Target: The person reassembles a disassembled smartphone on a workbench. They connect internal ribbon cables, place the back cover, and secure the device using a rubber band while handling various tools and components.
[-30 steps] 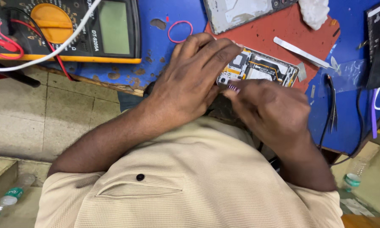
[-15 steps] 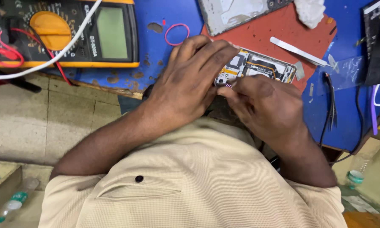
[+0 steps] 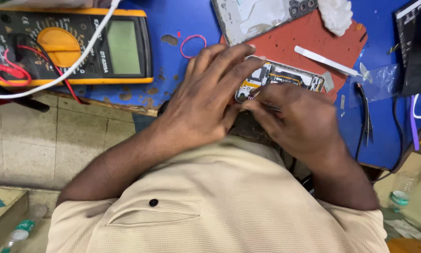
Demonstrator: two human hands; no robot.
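Phone [image 3: 285,77]: opened, likely fragile (hold by frame edges)
Left hand [image 3: 206,100]: fingers pressing phone flat
Right hand [image 3: 299,117]: pinching thin tool [image 3: 266,107] beside phone

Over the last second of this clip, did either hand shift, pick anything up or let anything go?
Barely any change. The left hand still lies over the opened phone on the red mat, pinning it. The right hand keeps its grip on a thin tool at the phone's near edge, with only slight finger movement. Nothing was picked up or released. The multimeter, pink rubber band and tweezers stay put.
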